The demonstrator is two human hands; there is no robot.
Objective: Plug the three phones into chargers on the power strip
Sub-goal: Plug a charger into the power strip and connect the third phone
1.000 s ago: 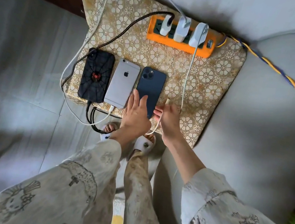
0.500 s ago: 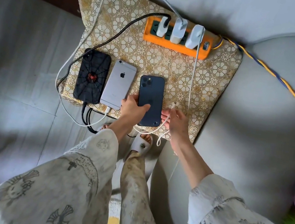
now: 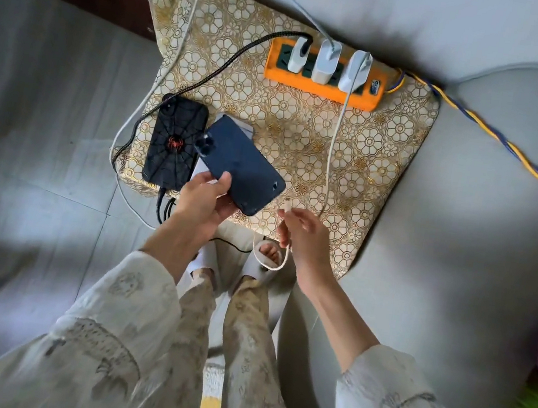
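Note:
My left hand (image 3: 204,200) grips the dark blue phone (image 3: 240,165), lifted and tilted above the cushion, its bottom end pointing right. My right hand (image 3: 305,233) pinches the plug end of the white cable (image 3: 334,144), a short way from the phone's bottom edge. That cable runs up to the rightmost white charger (image 3: 355,72) on the orange power strip (image 3: 322,88). A black phone with a spider-web case (image 3: 173,147) lies on the cushion with a black cable in its bottom. The silver phone (image 3: 234,120) is mostly hidden under the blue one.
The gold floral cushion (image 3: 390,144) sits on a grey sofa (image 3: 483,216). Two other white chargers (image 3: 327,61) stand in the strip. A blue-and-yellow cord (image 3: 497,142) runs off to the right. Grey tiled floor (image 3: 45,137) lies to the left, my sandalled feet (image 3: 266,259) below.
My left hand has picked the blue phone up off the cushion and turned it over the silver phone. My right hand has kept the cable end and moved slightly down and right.

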